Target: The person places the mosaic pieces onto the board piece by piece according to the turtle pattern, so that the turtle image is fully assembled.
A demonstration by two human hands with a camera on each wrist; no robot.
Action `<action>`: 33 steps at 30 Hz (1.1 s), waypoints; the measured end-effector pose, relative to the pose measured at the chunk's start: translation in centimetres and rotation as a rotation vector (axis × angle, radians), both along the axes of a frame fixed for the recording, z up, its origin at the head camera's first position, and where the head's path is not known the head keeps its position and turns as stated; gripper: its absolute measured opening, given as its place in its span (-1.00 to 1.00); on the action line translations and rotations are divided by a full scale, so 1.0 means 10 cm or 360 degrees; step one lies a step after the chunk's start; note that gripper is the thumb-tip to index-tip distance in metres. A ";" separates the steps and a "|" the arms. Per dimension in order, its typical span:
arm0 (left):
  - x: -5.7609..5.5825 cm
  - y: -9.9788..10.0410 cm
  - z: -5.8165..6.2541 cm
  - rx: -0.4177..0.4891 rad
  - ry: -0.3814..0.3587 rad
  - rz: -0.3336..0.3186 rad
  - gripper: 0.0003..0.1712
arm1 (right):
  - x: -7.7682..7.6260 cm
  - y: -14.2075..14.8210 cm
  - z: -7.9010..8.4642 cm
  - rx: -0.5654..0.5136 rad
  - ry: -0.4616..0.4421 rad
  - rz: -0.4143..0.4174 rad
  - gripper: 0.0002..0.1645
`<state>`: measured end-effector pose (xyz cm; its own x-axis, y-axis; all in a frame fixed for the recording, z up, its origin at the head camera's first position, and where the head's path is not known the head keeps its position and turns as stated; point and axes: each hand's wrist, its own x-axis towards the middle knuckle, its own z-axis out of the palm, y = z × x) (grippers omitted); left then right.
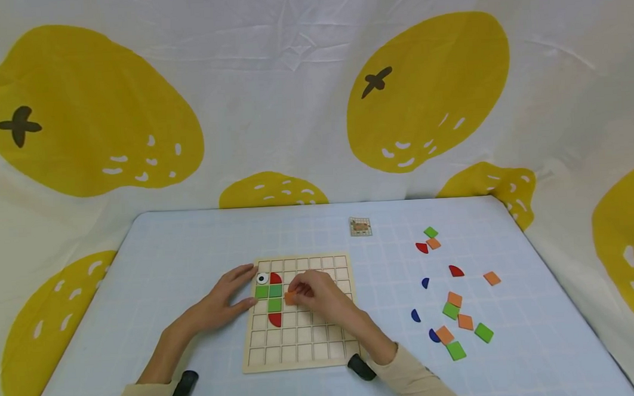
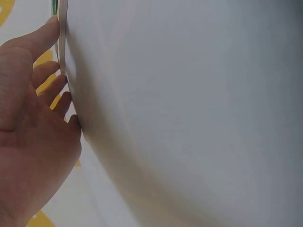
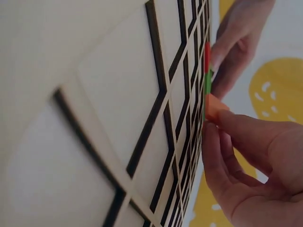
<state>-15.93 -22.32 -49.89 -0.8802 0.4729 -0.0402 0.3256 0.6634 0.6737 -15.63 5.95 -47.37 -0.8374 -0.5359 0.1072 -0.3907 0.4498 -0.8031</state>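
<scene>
A wooden grid board (image 1: 298, 354) lies on the table, with its upper left cells filled. Among those pieces are a white eye tile (image 1: 262, 278), green squares (image 1: 275, 305) and red quarter-rounds (image 1: 275, 320). My right hand (image 1: 322, 296) pinches an orange square tile (image 1: 290, 298) between thumb and fingers, just right of the green ones. In the right wrist view that orange tile (image 3: 216, 108) is tilted, one edge at the board. At the board's left edge, my left hand (image 1: 225, 298) rests with fingers extended, touching the rim.
Loose orange, green, red and blue pieces lie scattered on the right of the table, including a green square (image 1: 483, 333) and a red quarter-round (image 1: 456, 271). A small picture card (image 1: 360, 226) lies behind the board. A fruit-patterned cloth (image 1: 312, 102) hangs at the back.
</scene>
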 end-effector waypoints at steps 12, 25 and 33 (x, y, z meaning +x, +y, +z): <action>-0.02 0.01 0.00 0.0033 0.0021 -0.0019 -0.16 | 0.02 -0.05 0.00 0.0070 -0.0043 0.0027 -0.93; 0.01 0.02 0.02 0.0018 0.0038 -0.0011 -0.17 | 0.06 -0.02 -0.01 0.0132 -0.0037 -0.0016 -0.88; 0.02 0.00 0.01 0.0018 0.0056 -0.0007 -0.17 | 0.08 0.12 0.01 0.0094 0.0086 -0.0060 -0.86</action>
